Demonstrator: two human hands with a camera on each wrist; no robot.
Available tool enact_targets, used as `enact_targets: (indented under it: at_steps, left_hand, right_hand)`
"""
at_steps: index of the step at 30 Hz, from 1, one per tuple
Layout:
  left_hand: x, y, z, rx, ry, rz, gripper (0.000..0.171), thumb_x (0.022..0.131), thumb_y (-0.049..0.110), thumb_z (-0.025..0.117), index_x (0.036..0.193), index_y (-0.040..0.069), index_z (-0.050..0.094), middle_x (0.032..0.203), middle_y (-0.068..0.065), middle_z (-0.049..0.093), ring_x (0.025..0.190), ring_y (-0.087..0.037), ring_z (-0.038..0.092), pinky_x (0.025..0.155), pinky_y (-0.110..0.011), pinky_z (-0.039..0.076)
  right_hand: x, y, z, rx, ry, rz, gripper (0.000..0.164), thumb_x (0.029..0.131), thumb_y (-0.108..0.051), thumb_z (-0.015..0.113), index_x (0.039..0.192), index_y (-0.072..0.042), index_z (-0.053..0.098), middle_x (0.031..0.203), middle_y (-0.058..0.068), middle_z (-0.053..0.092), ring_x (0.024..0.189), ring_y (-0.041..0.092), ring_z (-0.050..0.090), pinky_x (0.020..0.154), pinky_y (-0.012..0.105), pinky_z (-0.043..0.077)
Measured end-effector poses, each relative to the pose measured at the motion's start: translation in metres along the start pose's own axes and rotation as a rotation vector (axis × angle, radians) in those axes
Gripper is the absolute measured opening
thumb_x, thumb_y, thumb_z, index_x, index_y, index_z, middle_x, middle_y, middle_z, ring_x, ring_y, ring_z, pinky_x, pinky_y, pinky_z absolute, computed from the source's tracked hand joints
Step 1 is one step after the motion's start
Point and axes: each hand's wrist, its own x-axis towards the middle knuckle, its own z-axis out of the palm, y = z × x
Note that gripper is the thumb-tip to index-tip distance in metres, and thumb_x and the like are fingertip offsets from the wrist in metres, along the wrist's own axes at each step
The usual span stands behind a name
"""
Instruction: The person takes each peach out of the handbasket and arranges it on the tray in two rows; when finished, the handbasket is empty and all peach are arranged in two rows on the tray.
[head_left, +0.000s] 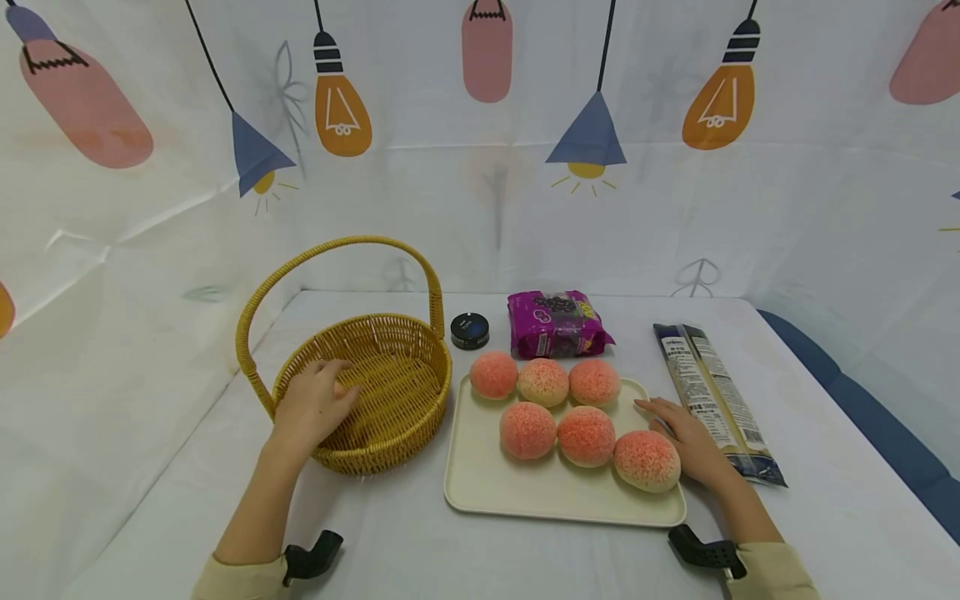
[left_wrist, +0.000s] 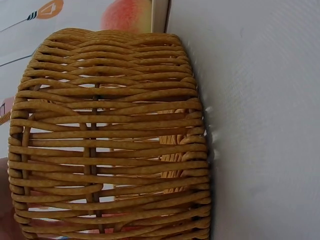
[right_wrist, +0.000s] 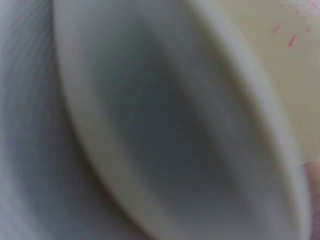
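My left hand [head_left: 311, 404] reaches over the near left rim of a yellow-brown wicker basket [head_left: 431, 417], its loosely bent fingers inside. The basket's arched handle rises above it. In the left wrist view the woven basket wall [left_wrist: 110, 135] fills much of the frame. On a cream tray [head_left: 540, 498] lie several pink-and-cream peaches [head_left: 528, 431]. My right hand [head_left: 686, 437] lies over the tray's right edge, fingers stretched out beside the nearest right peach [head_left: 647, 461]. The right wrist view shows the tray's rim [right_wrist: 250, 90] close up and blurred, with a peach [right_wrist: 280, 65] beyond.
Behind the tray sit a purple packet [head_left: 558, 325] and a small round black tin [head_left: 469, 331]. A long flat food packet [head_left: 716, 400] lies right of the tray. A white cloth covers the table, and a printed curtain [head_left: 420, 192] hangs behind. A blue seat [head_left: 862, 400] stands at right.
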Motion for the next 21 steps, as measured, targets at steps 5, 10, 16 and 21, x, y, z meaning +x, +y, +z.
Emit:
enact_targets:
  at_steps: [5, 10, 16, 21]
  left_hand:
    - [-0.001, 0.0, -0.001, -0.008, -0.044, -0.056, 0.046, 0.087, 0.024, 0.058, 0.124, -0.002, 0.049, 0.118, -0.032, 0.043, 0.106, -0.051, 0.042, 0.068, -0.057, 0.045]
    - [-0.002, -0.002, 0.0, -0.026, -0.084, -0.106, 0.048, 0.088, 0.023, 0.056, 0.127, -0.004, 0.045, 0.118, -0.033, 0.04, 0.106, -0.055, 0.037, 0.062, -0.054, 0.044]
    - [-0.002, -0.009, 0.006, -0.059, -0.1, -0.102, 0.051, 0.089, 0.019, 0.054, 0.129, -0.008, 0.039, 0.119, -0.037, 0.038, 0.104, -0.057, 0.039, 0.072, -0.06, 0.041]
    - [0.002, -0.012, 0.012, -0.096, -0.09, -0.051, 0.052, 0.087, 0.016, 0.058, 0.129, -0.009, 0.039, 0.116, -0.037, 0.04, 0.102, -0.052, 0.044, 0.075, -0.057, 0.042]
  right_hand:
    - [0.0, 0.001, 0.0, -0.003, 0.003, -0.001, 0.035, 0.096, -0.016, 0.044, 0.128, -0.003, 0.051, 0.132, 0.031, 0.039, 0.122, 0.049, 0.032, 0.094, 0.066, 0.023]
    - [0.0, 0.001, 0.0, -0.001, -0.007, 0.009, 0.036, 0.097, -0.017, 0.044, 0.129, -0.003, 0.05, 0.133, 0.031, 0.039, 0.122, 0.049, 0.031, 0.094, 0.066, 0.022]
    - [0.0, -0.001, 0.0, 0.001, -0.009, 0.004, 0.036, 0.096, -0.016, 0.044, 0.129, -0.002, 0.05, 0.132, 0.031, 0.039, 0.122, 0.049, 0.031, 0.094, 0.066, 0.022]
    - [0.0, -0.002, -0.001, 0.005, -0.013, 0.014, 0.036, 0.097, -0.017, 0.044, 0.129, -0.003, 0.05, 0.133, 0.031, 0.038, 0.123, 0.049, 0.03, 0.094, 0.066, 0.022]
